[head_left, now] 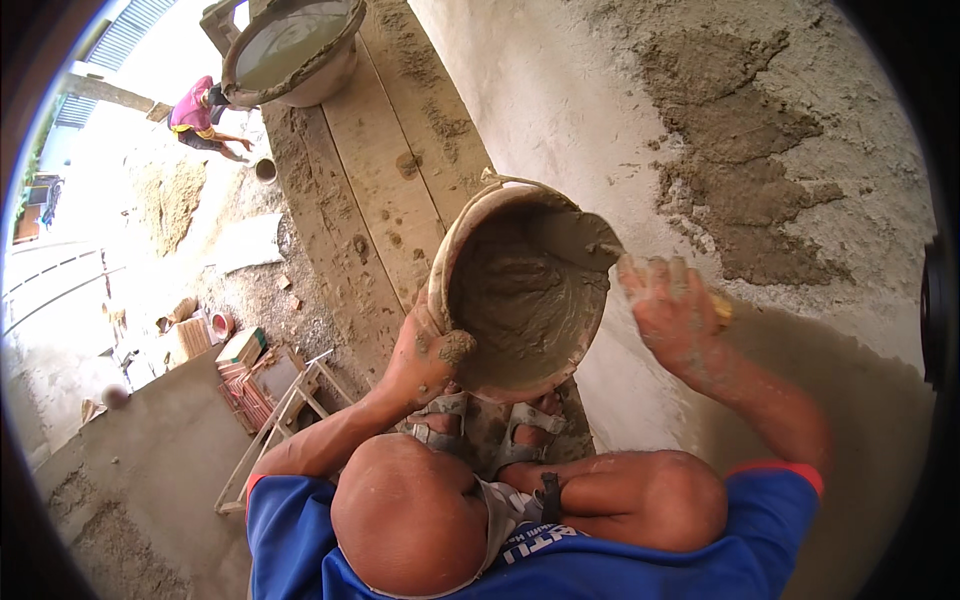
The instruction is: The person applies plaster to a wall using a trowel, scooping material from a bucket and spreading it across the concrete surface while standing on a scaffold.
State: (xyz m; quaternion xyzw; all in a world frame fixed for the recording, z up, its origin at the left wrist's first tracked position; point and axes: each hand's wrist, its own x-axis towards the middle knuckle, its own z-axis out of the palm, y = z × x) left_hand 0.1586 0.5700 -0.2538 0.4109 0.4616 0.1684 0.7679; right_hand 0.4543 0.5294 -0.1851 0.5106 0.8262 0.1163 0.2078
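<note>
My left hand (425, 355) is closed around the near-left rim of a bucket (447, 262), with its mortar-caked thumb over the edge. The bucket tilts toward me above my sandalled feet and holds grey-brown wet mortar (520, 310). In my right hand (672, 315) is a trowel (568, 240), gripped by its handle, whose yellowish end shows past my fist. The trowel's mortar-coated blade lies inside the bucket's far-right rim, over the mortar. Specks of mortar cover my right hand and wrist.
I squat on wooden planks (375, 170) high above the ground. On my right rises a wall (540, 90) with a rough mortar patch (735, 150). A large tub (310, 85) of murky liquid stands ahead. Below left are a bending person (195, 110), stacked bricks (250, 395) and a wooden frame (285, 415).
</note>
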